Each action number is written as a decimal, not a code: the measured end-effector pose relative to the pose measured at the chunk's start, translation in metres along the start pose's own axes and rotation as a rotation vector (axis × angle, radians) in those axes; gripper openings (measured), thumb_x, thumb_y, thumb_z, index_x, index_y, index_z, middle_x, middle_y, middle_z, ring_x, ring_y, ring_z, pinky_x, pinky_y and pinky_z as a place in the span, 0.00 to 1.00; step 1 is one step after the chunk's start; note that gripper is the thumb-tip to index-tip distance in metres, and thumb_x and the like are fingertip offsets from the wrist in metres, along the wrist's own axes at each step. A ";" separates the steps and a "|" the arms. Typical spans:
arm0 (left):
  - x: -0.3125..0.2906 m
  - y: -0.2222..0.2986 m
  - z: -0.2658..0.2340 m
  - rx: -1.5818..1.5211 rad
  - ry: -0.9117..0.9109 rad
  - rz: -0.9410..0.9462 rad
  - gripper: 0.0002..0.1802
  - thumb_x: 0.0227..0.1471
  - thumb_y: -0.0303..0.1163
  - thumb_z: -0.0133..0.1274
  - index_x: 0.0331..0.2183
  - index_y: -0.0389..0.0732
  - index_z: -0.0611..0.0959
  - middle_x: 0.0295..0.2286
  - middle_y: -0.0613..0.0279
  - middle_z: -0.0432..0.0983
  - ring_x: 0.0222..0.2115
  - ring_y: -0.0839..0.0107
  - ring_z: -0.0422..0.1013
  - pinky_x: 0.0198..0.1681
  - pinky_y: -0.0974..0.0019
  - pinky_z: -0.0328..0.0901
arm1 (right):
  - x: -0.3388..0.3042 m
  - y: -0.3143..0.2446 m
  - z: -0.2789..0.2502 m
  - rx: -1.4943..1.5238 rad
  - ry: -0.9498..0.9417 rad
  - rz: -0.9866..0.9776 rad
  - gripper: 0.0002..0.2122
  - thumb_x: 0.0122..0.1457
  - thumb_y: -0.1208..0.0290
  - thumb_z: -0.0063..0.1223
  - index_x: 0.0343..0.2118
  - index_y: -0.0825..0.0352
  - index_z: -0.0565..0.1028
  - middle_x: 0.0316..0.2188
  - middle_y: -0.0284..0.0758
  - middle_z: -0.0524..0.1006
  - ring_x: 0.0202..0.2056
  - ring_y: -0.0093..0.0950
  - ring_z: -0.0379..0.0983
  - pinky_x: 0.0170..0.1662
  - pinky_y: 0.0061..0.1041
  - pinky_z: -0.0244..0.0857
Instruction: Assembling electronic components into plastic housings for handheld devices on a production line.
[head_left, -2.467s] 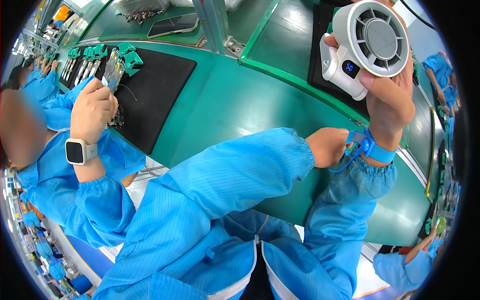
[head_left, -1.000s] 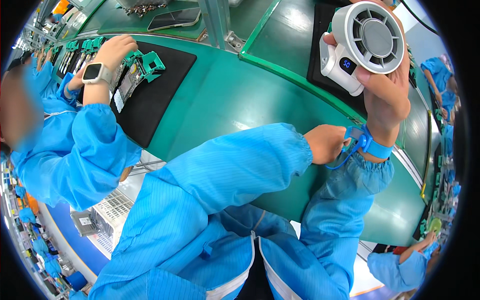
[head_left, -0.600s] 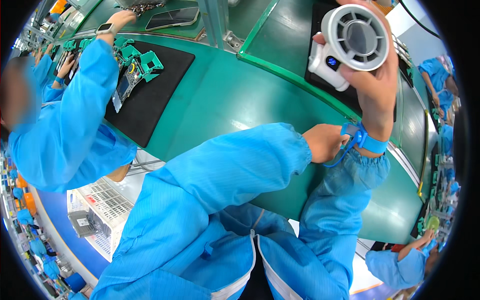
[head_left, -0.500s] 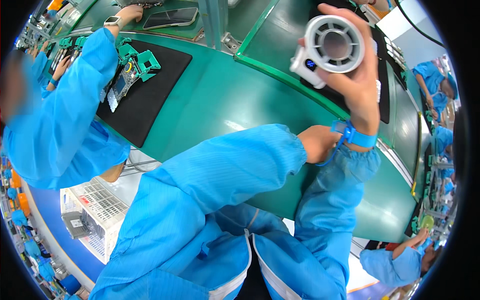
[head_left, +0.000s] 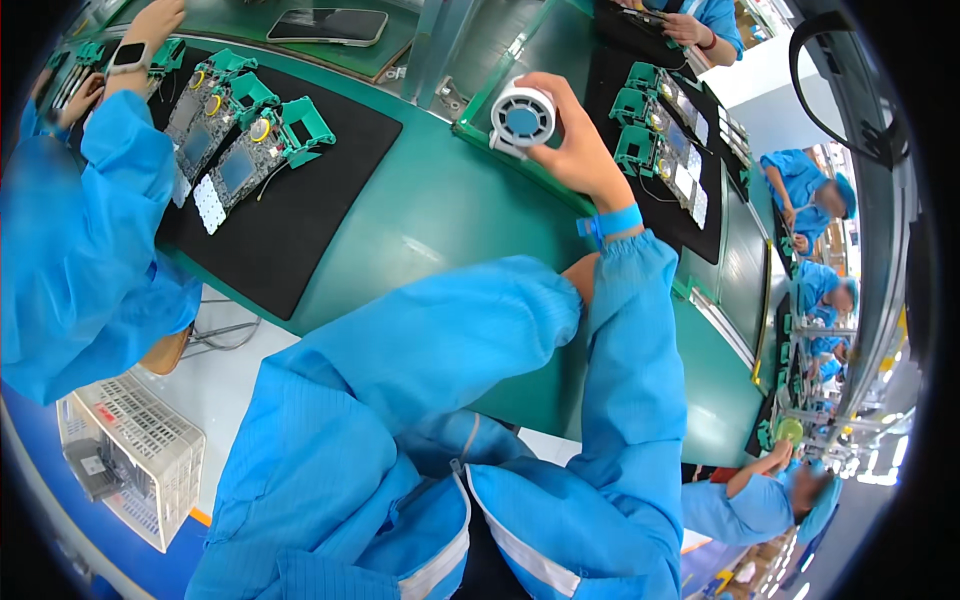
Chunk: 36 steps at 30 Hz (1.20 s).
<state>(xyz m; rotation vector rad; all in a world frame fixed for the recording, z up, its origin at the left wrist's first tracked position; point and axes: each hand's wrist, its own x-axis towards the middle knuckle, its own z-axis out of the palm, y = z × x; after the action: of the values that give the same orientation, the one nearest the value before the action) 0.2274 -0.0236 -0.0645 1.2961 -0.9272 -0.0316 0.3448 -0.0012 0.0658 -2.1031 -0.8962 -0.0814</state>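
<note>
My right hand (head_left: 577, 145), with a blue wrist strap (head_left: 612, 222) above the sleeve cuff, grips a small white handheld fan (head_left: 522, 118). The fan's round, spoked end faces me, and the thumb and fingers curl around its side. It is held above the green-edged frame on the bench. My left forearm crosses in front of me toward the right. Only a bit of my left hand or wrist (head_left: 580, 279) shows beside the right sleeve; its fingers are hidden.
On a black mat (head_left: 290, 235) at left lie circuit boards (head_left: 238, 165) with green plastic holders. More boards (head_left: 665, 140) lie on the right mat. A phone (head_left: 327, 26) rests at the back. A co-worker's arm (head_left: 128, 130) reaches in at left. A white crate (head_left: 150, 450) stands lower left.
My right hand has brought the fan left and lower in the picture, farther from my view. The view has shifted, showing more of both board groups. The left arm still lies across.
</note>
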 end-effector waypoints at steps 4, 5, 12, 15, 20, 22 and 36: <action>0.017 -0.005 0.014 -0.016 0.020 0.007 0.14 0.50 0.35 0.56 0.40 0.41 0.82 0.37 0.44 0.77 0.38 0.45 0.72 0.42 0.50 0.68 | 0.012 0.013 0.005 -0.145 0.103 -0.074 0.31 0.46 0.84 0.61 0.55 0.61 0.67 0.55 0.40 0.67 0.59 0.43 0.64 0.62 0.34 0.59; 0.019 -0.008 0.014 -0.016 0.028 0.009 0.14 0.50 0.35 0.56 0.40 0.42 0.82 0.37 0.45 0.77 0.38 0.46 0.72 0.42 0.50 0.68 | 0.012 0.014 0.006 -0.124 0.107 -0.016 0.34 0.45 0.86 0.61 0.57 0.60 0.66 0.57 0.40 0.66 0.60 0.44 0.63 0.63 0.35 0.59; 0.004 -0.023 0.000 -0.069 -0.004 0.039 0.14 0.51 0.36 0.55 0.41 0.43 0.81 0.38 0.47 0.75 0.39 0.47 0.71 0.43 0.51 0.67 | -0.002 0.026 0.003 -0.094 0.095 0.043 0.37 0.46 0.86 0.62 0.61 0.60 0.63 0.58 0.36 0.67 0.60 0.33 0.64 0.64 0.29 0.57; -0.005 -0.026 0.000 -0.094 0.005 0.050 0.14 0.51 0.36 0.54 0.41 0.44 0.81 0.38 0.48 0.75 0.39 0.48 0.71 0.43 0.51 0.67 | -0.006 0.016 0.012 0.138 0.105 0.133 0.40 0.47 0.85 0.62 0.65 0.58 0.59 0.59 0.36 0.66 0.60 0.30 0.64 0.63 0.30 0.60; -0.005 -0.037 -0.003 -0.148 0.004 0.046 0.14 0.51 0.37 0.54 0.41 0.45 0.81 0.39 0.49 0.74 0.40 0.49 0.70 0.44 0.51 0.67 | -0.011 0.012 0.015 0.083 0.156 0.175 0.41 0.47 0.85 0.63 0.65 0.58 0.58 0.58 0.37 0.66 0.58 0.32 0.66 0.61 0.34 0.65; -0.014 -0.040 -0.003 -0.166 0.000 0.046 0.14 0.52 0.37 0.54 0.41 0.46 0.80 0.39 0.49 0.73 0.40 0.49 0.70 0.44 0.51 0.67 | -0.012 0.013 0.016 0.113 0.174 0.176 0.40 0.47 0.85 0.63 0.65 0.58 0.58 0.57 0.38 0.67 0.58 0.32 0.67 0.62 0.34 0.64; -0.014 -0.066 0.000 -0.231 0.082 0.064 0.14 0.53 0.38 0.52 0.43 0.49 0.80 0.40 0.53 0.71 0.42 0.52 0.68 0.45 0.52 0.66 | -0.033 0.020 0.032 -0.028 0.345 0.245 0.39 0.54 0.79 0.60 0.66 0.61 0.51 0.52 0.50 0.74 0.52 0.46 0.75 0.56 0.39 0.67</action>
<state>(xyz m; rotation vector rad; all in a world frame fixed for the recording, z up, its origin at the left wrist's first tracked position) 0.2487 -0.0382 -0.1269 1.0455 -0.8674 -0.0341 0.3254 -0.0048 0.0199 -2.1224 -0.4322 -0.3187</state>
